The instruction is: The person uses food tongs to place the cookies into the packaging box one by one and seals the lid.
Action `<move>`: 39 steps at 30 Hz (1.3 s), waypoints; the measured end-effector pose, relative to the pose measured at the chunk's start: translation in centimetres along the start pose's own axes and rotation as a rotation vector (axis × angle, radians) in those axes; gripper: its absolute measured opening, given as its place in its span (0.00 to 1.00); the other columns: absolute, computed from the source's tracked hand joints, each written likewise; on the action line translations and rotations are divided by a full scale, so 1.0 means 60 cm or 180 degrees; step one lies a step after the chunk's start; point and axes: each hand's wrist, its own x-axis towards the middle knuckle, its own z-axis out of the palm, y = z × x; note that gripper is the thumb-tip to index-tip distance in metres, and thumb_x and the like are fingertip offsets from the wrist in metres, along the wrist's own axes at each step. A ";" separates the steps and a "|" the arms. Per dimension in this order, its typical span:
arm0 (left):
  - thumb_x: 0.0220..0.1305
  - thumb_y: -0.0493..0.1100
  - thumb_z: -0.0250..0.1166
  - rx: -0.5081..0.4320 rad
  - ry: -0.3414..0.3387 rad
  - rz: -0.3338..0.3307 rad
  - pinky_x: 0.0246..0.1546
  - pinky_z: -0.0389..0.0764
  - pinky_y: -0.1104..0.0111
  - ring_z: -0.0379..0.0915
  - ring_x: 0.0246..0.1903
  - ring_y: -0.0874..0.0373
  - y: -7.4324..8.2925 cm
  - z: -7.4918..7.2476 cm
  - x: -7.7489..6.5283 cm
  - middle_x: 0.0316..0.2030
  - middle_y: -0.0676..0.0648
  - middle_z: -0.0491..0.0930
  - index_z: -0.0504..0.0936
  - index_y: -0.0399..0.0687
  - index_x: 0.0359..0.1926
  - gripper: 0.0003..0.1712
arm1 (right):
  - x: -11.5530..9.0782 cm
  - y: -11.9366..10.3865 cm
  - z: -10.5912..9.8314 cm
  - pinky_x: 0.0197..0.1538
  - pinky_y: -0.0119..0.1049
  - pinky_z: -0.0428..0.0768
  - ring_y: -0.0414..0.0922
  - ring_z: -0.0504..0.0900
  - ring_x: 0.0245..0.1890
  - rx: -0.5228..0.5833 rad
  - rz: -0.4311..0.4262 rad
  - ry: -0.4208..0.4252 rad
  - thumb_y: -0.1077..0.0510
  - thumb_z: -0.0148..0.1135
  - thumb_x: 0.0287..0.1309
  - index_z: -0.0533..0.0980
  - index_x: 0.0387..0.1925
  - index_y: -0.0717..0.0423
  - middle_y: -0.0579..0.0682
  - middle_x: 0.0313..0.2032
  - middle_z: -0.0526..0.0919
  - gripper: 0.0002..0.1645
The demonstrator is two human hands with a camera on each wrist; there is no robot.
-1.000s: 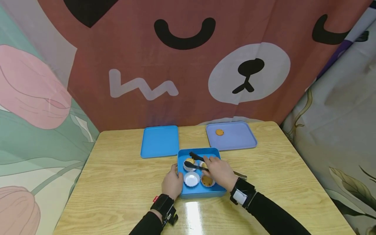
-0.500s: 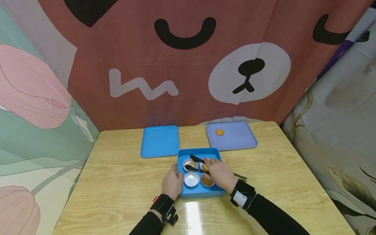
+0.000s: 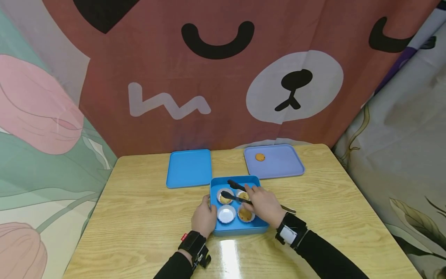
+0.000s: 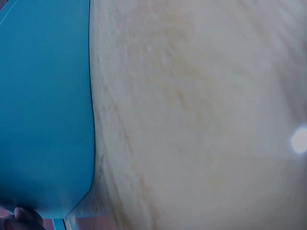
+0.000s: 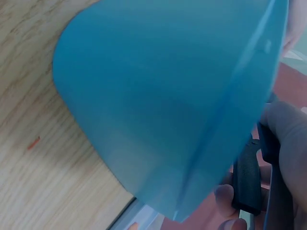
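A blue box [image 3: 240,228] on the table holds several white paper cups. Cookies lie in the back-left cup, the back-right cup [image 3: 243,195] and the front-right cup; the front-left paper cup [image 3: 226,214] shows only its white inside. My left hand [image 3: 203,217] grips the box's left wall, a fingertip showing at its edge in the left wrist view. My right hand [image 3: 263,203] holds black-tipped tongs [image 3: 237,198] over the box, their tips apart above the back-left cookie [image 3: 225,200]. Dark tong arms [image 5: 247,177] show between the fingers in the right wrist view.
Behind the box, a bare blue tray [image 3: 189,169] lies at the left and a purple tray [image 3: 278,162] at the right, with one cookie [image 3: 259,157] on it. Printed cloth hangs behind the wooden table [image 3: 139,217].
The cookie between the tong tips has come down into the back-left cup. The tongs dipped, then rose slightly, and their tips stand clear of it. The left hand stays put.
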 end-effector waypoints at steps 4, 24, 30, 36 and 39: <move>0.60 0.45 0.53 -0.0016 -0.0013 -0.0037 0.13 0.57 0.65 0.62 0.14 0.57 -0.001 -0.001 0.000 0.13 0.51 0.63 0.70 0.45 0.58 0.25 | 0.002 0.012 -0.003 0.28 0.40 0.78 0.51 0.80 0.38 0.0026 0.0074 0.0112 0.41 0.62 0.51 0.71 0.56 0.62 0.58 0.40 0.80 0.37; 0.61 0.45 0.52 -0.0004 -0.0026 -0.0073 0.12 0.58 0.65 0.62 0.12 0.58 0.000 -0.001 0.000 0.12 0.51 0.65 0.69 0.46 0.59 0.25 | 0.026 0.124 -0.039 0.25 0.45 0.76 0.57 0.79 0.33 -0.0017 0.0696 0.0252 0.42 0.60 0.53 0.65 0.58 0.69 0.66 0.41 0.78 0.41; 0.61 0.45 0.52 -0.0017 -0.0037 -0.0075 0.12 0.58 0.65 0.61 0.12 0.58 0.002 -0.003 0.000 0.12 0.51 0.64 0.69 0.45 0.59 0.25 | 0.032 0.158 -0.027 0.27 0.49 0.77 0.60 0.79 0.34 -0.0014 0.0784 0.0291 0.43 0.60 0.53 0.65 0.57 0.72 0.69 0.40 0.77 0.42; 0.61 0.45 0.52 -0.0047 -0.0046 -0.0071 0.12 0.59 0.65 0.62 0.12 0.58 0.004 -0.004 0.000 0.12 0.51 0.65 0.69 0.45 0.59 0.25 | 0.042 0.192 -0.016 0.26 0.50 0.76 0.61 0.78 0.31 -0.0051 0.0914 0.0234 0.43 0.61 0.52 0.64 0.56 0.74 0.71 0.39 0.76 0.43; 0.62 0.45 0.52 -0.0041 -0.0046 -0.0070 0.12 0.58 0.65 0.61 0.12 0.58 0.004 -0.004 0.000 0.12 0.51 0.64 0.69 0.46 0.59 0.24 | 0.052 0.204 -0.012 0.24 0.49 0.75 0.60 0.78 0.29 -0.0062 0.0983 0.0166 0.43 0.61 0.52 0.65 0.56 0.74 0.70 0.38 0.76 0.43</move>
